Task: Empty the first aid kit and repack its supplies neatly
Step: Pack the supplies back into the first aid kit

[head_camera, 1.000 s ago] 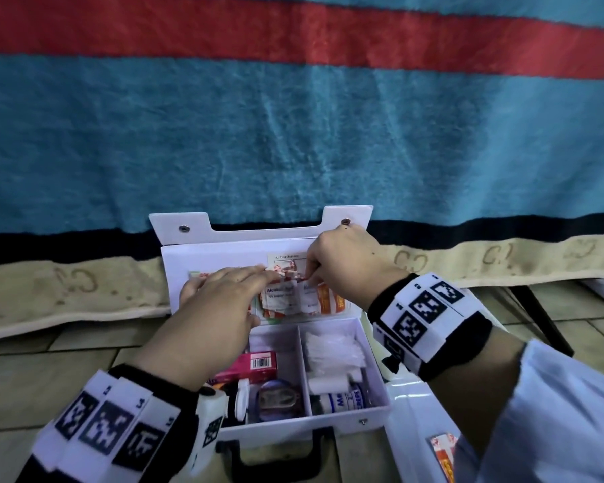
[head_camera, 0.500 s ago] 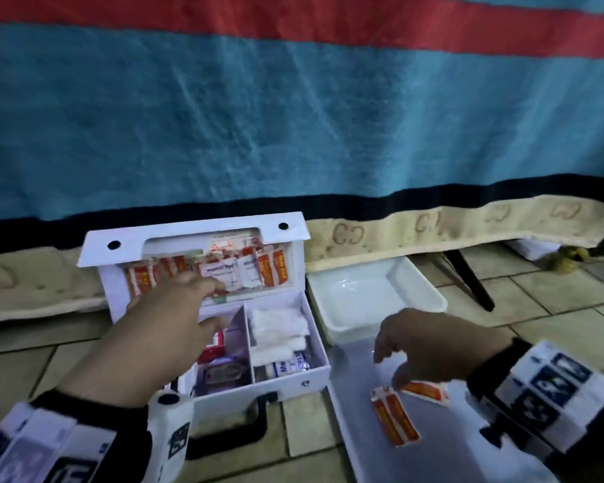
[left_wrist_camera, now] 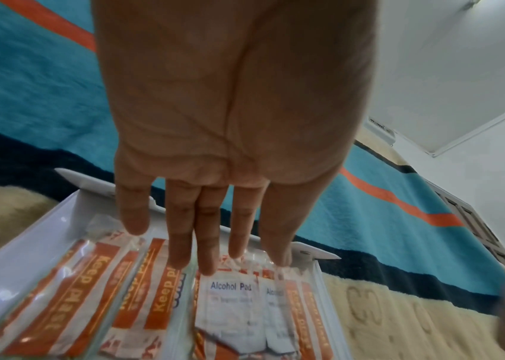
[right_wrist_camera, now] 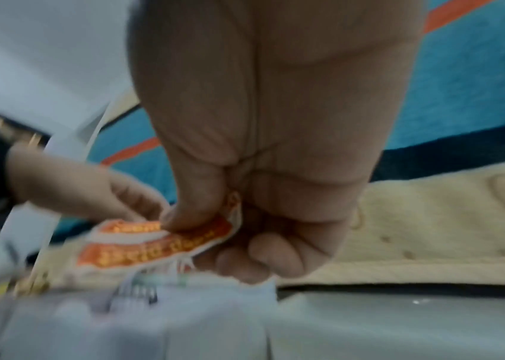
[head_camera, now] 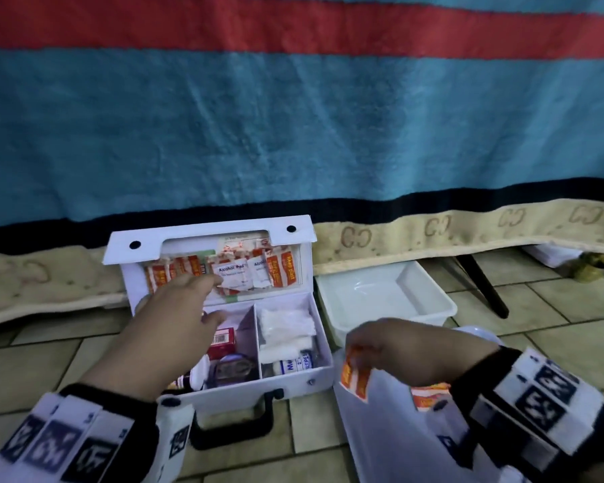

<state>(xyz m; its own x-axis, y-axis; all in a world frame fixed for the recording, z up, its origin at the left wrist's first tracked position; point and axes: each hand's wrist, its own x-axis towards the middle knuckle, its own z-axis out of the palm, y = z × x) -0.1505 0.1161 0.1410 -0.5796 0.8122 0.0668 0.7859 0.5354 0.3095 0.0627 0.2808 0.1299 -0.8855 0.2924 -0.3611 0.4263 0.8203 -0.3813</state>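
The white first aid kit (head_camera: 293, 381) stands open on the tiled floor, with its lid (head_camera: 210, 235) upright at the back. Orange plaster packets (left_wrist_camera: 90, 292) and alcohol pads (left_wrist_camera: 229, 304) fill the lid pocket. My left hand (head_camera: 206, 291) reaches to that pocket with straight fingers (left_wrist_camera: 183, 243), tips at the packets' upper edge, holding nothing. To the right of the kit, my right hand (head_camera: 363, 353) pinches one orange plaster packet (right_wrist_camera: 158, 246) between thumb and fingers above a flat white tray (head_camera: 391, 440). The kit's base holds a red box (head_camera: 222, 339), white gauze (head_camera: 286, 325) and a bandage roll (head_camera: 293, 366).
A deep white tub (head_camera: 384, 298) sits just right of the kit. Another plaster packet (head_camera: 428, 399) lies on the flat tray under my right wrist. A striped blanket (head_camera: 293, 134) hangs behind, with a black leg (head_camera: 482, 287) beneath it.
My right hand left the kit lid and moved right to the tray, where it now holds up one of the plaster packets. The left hand stays at the lid pocket.
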